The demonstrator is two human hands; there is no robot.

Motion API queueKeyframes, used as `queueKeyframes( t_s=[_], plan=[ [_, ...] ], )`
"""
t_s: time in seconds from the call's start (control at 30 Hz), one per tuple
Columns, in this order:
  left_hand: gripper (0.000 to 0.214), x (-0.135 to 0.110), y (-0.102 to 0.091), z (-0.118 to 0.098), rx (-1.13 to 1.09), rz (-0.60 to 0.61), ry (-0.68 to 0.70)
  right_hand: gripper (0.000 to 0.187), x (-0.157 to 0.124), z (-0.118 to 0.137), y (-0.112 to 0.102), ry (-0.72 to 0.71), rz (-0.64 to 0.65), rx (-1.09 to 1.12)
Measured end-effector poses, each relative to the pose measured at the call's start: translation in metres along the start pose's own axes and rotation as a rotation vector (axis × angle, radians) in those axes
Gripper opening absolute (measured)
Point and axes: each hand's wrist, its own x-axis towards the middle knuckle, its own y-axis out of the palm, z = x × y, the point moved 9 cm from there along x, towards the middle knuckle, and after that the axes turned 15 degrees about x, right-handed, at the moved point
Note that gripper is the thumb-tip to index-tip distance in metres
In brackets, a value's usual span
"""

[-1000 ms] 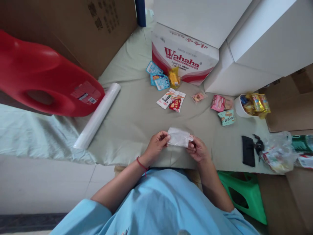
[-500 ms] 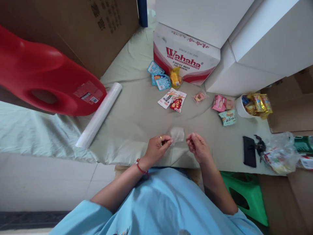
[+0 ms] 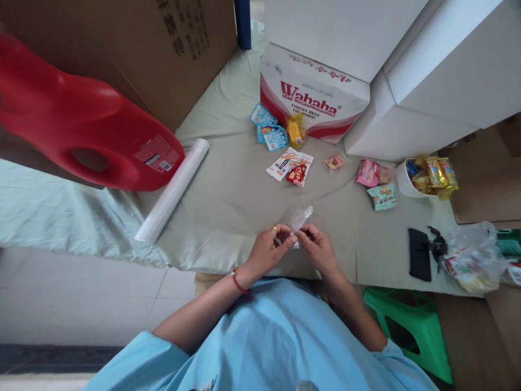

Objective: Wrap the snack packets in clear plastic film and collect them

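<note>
A small clear plastic bag (image 3: 300,217) is pinched between both hands just above the pale green cloth (image 3: 228,201). My left hand (image 3: 268,251), with a ring and a red wrist cord, grips its lower left edge with closed fingers. My right hand (image 3: 319,248) pinches the same edge from the right, fingertips almost touching the left ones. The bag sticks up and away from me, crumpled narrow.
A white roll of bags (image 3: 173,190) lies left, beside a big red plastic jug (image 3: 81,130). Snack packets (image 3: 291,165) lie before a Wahaha carton (image 3: 313,100). A white cup of sweets (image 3: 427,175), a black phone (image 3: 419,262), keys and a plastic bag (image 3: 472,260) sit right. A green stool (image 3: 415,326) stands below.
The bag was stretched wide between both hands, then my right hand let go. Now both hands have come together and pinch the bag, which has bunched up narrow.
</note>
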Motion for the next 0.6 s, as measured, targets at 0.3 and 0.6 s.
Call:
queueKeyframes(
  t_s=[0.3, 0.6],
  plan=[
    [0.040, 0.010, -0.002, 0.030, -0.530, 0.029, -0.281, 0.042, 0.001, -0.017, -0.031, 0.176, -0.061, 0.255],
    [0.036, 0.005, -0.002, 0.036, -0.854, 0.037, -0.366, 0.068, -0.004, -0.013, -0.065, 0.098, -0.156, 0.312]
  ],
)
